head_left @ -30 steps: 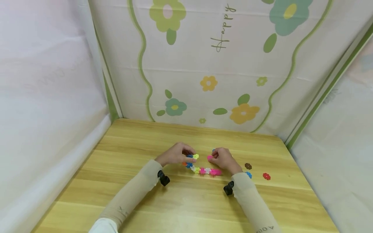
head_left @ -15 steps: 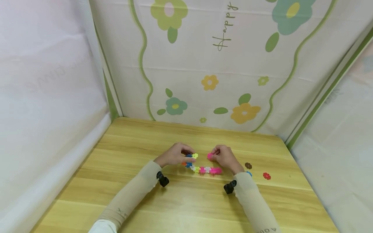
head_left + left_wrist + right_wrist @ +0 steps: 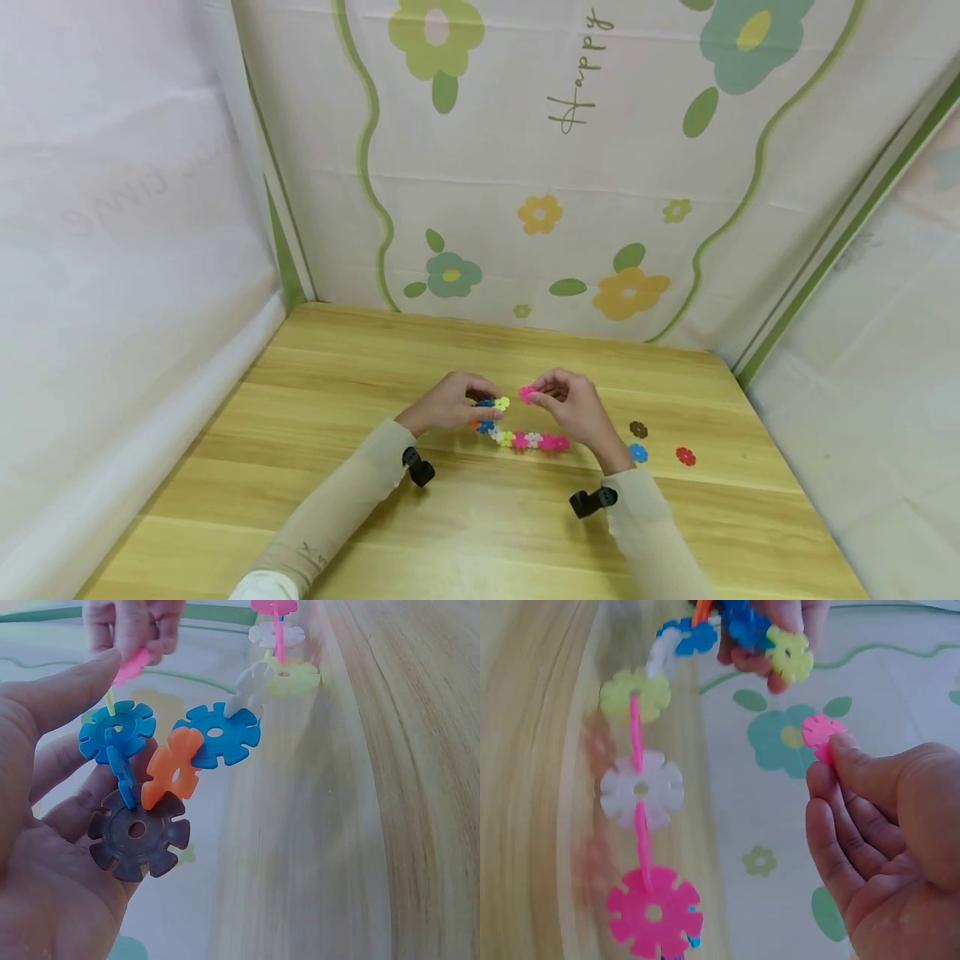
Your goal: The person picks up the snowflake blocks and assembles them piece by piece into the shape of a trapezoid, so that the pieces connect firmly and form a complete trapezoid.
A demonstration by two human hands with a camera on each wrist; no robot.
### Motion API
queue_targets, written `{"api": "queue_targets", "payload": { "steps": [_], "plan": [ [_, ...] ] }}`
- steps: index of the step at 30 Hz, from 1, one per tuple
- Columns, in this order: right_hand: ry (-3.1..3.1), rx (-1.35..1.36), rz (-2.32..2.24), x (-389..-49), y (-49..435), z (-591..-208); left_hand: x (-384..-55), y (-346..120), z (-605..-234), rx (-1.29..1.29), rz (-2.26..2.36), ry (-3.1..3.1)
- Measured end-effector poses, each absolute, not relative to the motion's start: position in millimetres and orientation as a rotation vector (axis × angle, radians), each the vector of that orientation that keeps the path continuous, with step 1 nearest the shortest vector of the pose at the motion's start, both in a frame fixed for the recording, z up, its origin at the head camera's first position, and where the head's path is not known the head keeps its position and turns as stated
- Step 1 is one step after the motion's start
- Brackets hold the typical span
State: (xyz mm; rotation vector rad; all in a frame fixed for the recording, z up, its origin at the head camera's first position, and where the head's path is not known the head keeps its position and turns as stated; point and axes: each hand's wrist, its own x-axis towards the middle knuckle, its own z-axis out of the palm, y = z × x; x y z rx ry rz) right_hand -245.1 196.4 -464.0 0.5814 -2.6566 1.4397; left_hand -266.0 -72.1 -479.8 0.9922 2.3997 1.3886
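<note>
My left hand (image 3: 447,402) holds one end of a bent chain of slotted flower discs (image 3: 533,440). Its thumb lies over a blue disc (image 3: 135,739) near a yellow end disc (image 3: 791,656) that juts past the fingertips. At the chain's bend, in the left wrist view, a brown disc (image 3: 154,844) hangs by the palm beside an orange disc (image 3: 161,772). The rest of the chain runs right, through white, yellow and pink, to a pink disc (image 3: 667,930). Thumb and fingers of my right hand (image 3: 577,408) pinch a loose pink disc (image 3: 821,733), a short gap from the yellow one.
Right of my right wrist, a brown disc (image 3: 638,429), a blue disc (image 3: 637,452) and a red disc (image 3: 686,456) lie on the wooden table (image 3: 480,525). Flower-printed cloth (image 3: 480,167) rises behind the table, with pale cloth at both sides.
My right hand has lifted and shifted left with the pink disc, closer to the yellow end disc. The left hand stays nearly in place. The blue disc beside the right wrist is now uncovered.
</note>
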Motion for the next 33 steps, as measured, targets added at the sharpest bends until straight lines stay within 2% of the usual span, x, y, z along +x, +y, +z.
{"api": "queue_targets", "payload": {
  "steps": [18,33],
  "plan": [
    [-2.604,0.664,1.362,-231.2,176.6,-465.5,-261.6,-67.5,-483.7,1.052,1.331,2.498],
    [-2.591,0.5,1.397,-227.3,166.7,-467.8,-263.5,-62.7,-478.6,1.127,1.253,2.535]
  ]
}}
